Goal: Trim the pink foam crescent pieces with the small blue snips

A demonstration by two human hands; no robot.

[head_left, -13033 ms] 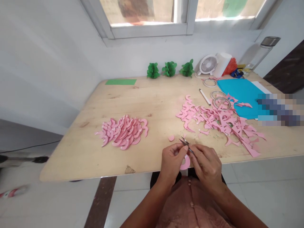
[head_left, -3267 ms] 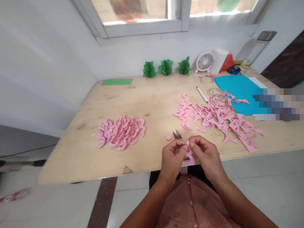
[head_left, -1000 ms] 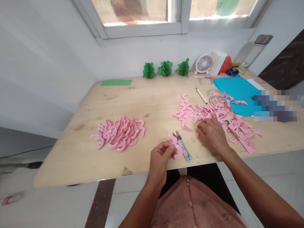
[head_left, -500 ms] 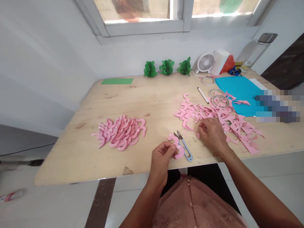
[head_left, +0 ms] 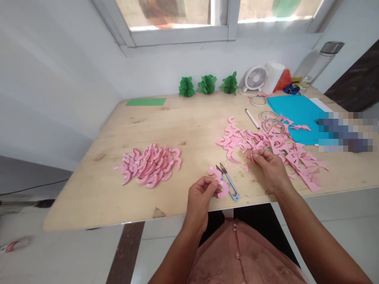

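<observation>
My left hand (head_left: 203, 195) pinches a curved pink paper cutout (head_left: 223, 190) with small white patches on it. Under and beside that cutout lie blue-handled thread snips (head_left: 232, 185), blades pointing away from me. My right hand (head_left: 269, 167) is closed at the near edge of a heap of pink paper scraps (head_left: 235, 138), thumb and fingertips together on what looks like a small pink paper scrap (head_left: 252, 157). A loose pink bit (head_left: 246, 168) rests on the wood between my hands. To the left, many similar curved cutouts form an overlapping pile (head_left: 155, 165).
Three green paper honeycomb shapes (head_left: 208, 84) stand along the wall, right of a green paper strip (head_left: 146, 102). A white marker (head_left: 252, 119), tape rolls (head_left: 274, 126), blue sheets (head_left: 296, 110), a small fan (head_left: 256, 78) and a tall bottle (head_left: 321, 65) occupy the table's right side.
My right hand has turned and drawn slightly right, its fingertips now pinched together and lifted off the loose pink bit. My left hand keeps its hold on the cutout, almost still.
</observation>
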